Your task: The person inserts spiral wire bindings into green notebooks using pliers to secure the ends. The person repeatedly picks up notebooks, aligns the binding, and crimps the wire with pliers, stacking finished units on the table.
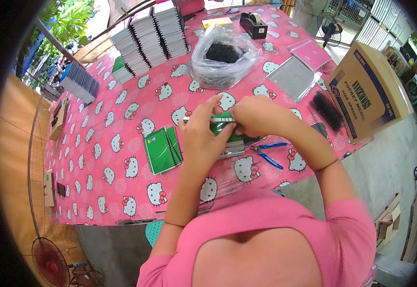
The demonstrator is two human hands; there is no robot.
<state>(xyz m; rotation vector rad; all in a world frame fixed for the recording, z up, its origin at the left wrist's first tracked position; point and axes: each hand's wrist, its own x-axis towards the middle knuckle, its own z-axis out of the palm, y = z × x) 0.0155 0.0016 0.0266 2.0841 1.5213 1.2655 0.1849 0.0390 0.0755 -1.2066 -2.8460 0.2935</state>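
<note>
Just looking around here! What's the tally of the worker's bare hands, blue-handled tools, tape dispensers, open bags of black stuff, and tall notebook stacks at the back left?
Bare hands: 2 (left hand, right hand)
Blue-handled tool: 1
Tape dispenser: 1
Open bag of black stuff: 1
Tall notebook stacks: 3
Total: 8

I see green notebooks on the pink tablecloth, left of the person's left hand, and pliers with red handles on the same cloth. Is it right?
Not quite: the head view shows the pliers with blue handles, not red. The rest stands: green notebooks lie on the pink tablecloth, left of the left hand.
</note>
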